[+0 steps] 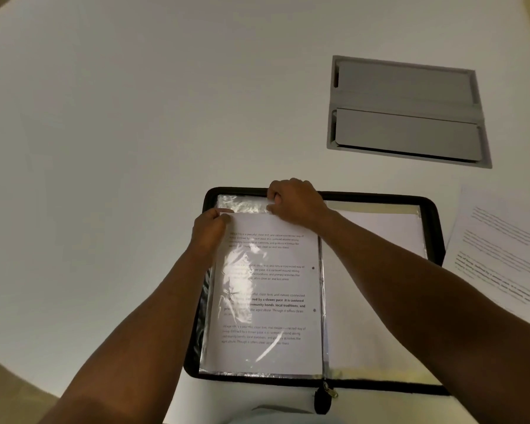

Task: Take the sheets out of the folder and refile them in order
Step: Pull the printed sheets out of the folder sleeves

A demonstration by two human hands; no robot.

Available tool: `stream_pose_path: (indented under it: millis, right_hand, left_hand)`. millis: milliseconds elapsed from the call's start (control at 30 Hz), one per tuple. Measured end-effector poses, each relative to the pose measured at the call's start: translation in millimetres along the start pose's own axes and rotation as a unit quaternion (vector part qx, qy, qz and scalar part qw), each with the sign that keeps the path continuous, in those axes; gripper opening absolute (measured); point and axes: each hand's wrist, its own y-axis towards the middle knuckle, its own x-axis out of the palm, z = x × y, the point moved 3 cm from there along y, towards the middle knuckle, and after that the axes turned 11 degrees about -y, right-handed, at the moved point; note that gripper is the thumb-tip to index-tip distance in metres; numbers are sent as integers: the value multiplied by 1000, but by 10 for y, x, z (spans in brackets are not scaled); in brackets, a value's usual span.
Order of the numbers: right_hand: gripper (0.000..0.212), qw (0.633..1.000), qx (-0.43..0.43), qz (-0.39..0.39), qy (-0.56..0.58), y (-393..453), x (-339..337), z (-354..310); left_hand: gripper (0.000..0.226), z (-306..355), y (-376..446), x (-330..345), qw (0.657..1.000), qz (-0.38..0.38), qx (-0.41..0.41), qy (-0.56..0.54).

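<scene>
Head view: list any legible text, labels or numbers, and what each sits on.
Printed sheet in the clear sleeve of the open folder, bold lines, partly behind glare: "...by a slower pace. It is centered", "...mmunity bonds, local traditions, and"
Same sheet, lighter paragraphs: fragments only, "close-knit, and nature-connected way of"; the rest too blurred.
Loose sheet on the table to the right: printed paragraphs, too blurred to read.
Grey hatch in the table: no text.

Two bare forearms and hands — no sleeves in view

The left hand (210, 229) and right hand (294, 201) show no rings, watch or gloves — both arms are uncovered from the wrist to the frame's lower edge.
</scene>
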Motion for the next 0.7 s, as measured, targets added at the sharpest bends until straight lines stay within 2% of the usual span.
stream_pose_path:
  millis: [67, 167, 233, 367, 500, 700]
  right_hand:
    - [11, 1000, -15, -15, -22, 15, 7, -6]
    - [19, 997, -32, -49, -46, 20, 35, 1]
    - [10, 998, -31, -47, -36, 47, 29, 2]
    - [10, 996, -30, -78, 37, 129, -40, -17]
    - [14, 986, -36, -126, 103, 193, -130, 1]
    - [28, 946, 9, -239, 216, 280, -153, 12]
  left_hand:
    - [20, -9, 11, -7, 1000, -6, -1, -6]
    - [18, -26, 6, -25, 1000, -18, -2, -10]
    - [17, -34, 0, -34, 1000, -24, -2, -16]
    - [10, -39, -3, -44, 999, -27, -13, -17]
    - [14, -39, -25, -35, 999, -34, -24, -23]
    - [13, -29, -38, -37, 998, -37, -35, -45]
